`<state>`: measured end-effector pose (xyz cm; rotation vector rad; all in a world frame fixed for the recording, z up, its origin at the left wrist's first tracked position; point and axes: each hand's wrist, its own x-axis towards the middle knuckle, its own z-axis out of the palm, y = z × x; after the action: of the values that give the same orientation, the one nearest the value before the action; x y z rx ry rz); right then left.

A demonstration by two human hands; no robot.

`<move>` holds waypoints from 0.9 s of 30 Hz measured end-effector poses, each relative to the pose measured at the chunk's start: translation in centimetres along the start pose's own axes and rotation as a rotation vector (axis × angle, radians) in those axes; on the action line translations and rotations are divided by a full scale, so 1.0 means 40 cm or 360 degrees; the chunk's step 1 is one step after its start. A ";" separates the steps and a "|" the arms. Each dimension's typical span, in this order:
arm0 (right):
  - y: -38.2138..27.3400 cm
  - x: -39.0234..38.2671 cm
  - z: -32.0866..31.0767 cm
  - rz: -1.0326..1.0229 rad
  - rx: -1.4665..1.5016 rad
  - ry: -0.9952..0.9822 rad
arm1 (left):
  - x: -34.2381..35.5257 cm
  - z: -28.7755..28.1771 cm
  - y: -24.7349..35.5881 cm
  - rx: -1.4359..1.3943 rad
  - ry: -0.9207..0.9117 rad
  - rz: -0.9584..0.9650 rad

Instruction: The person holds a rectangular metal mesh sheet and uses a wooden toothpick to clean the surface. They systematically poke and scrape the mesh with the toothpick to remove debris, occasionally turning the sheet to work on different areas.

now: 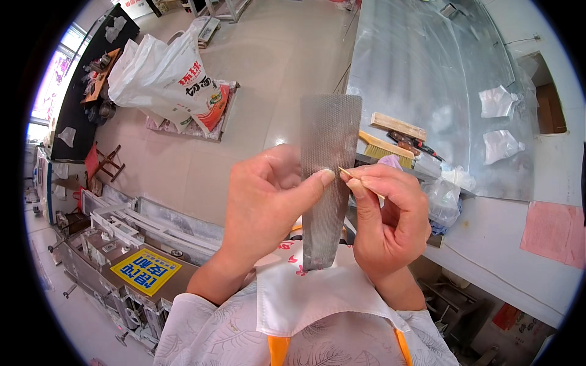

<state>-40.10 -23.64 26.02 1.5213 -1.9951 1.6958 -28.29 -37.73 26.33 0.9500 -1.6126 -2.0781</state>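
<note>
Hands: both raised in front of the chest, close together and meeting at one edge of a grey strip.
Left hand (268, 195): wrapped around the long grey mesh strip (326, 177), thumb pressed flat across its face, fingers closed behind it.
Mesh strip: held upright, wider at the top and narrowing toward the bottom, its lower end just above a white cloth (311, 293) at the person's chest.
Right hand (387, 213): curled shut, pinching a thin pale stick (360, 181) between thumb and forefinger; the stick's tip touches the strip's right edge, next to the left thumb.
Tabletop (427, 67): shiny metal, up and to the right, carrying a straw-bristled brush (387, 148), a wooden block (398, 125) and clear plastic bags (497, 100).
Floor: a big white sack (165, 76) lies on a low pallet, well apart from the hands.
</note>
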 end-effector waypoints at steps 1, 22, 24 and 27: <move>0.001 0.000 0.001 -0.0011 -0.0001 -0.0007 | 0.000 -0.001 -0.001 0.0005 0.0006 -0.0007; 0.007 -0.004 0.025 -0.0058 -0.0009 0.0166 | -0.010 -0.010 -0.006 0.0052 -0.0011 0.0059; 0.005 -0.005 0.026 -0.0054 0.0006 0.0169 | -0.012 -0.011 -0.007 0.0049 -0.0012 0.0060; -0.003 -0.004 0.019 -0.0061 -0.0030 0.0106 | -0.014 -0.009 -0.004 0.0006 -0.0027 0.0052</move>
<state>-39.56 -24.13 25.72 1.4672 -1.9311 1.6850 -27.60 -37.60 26.29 0.9035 -1.6298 -2.0679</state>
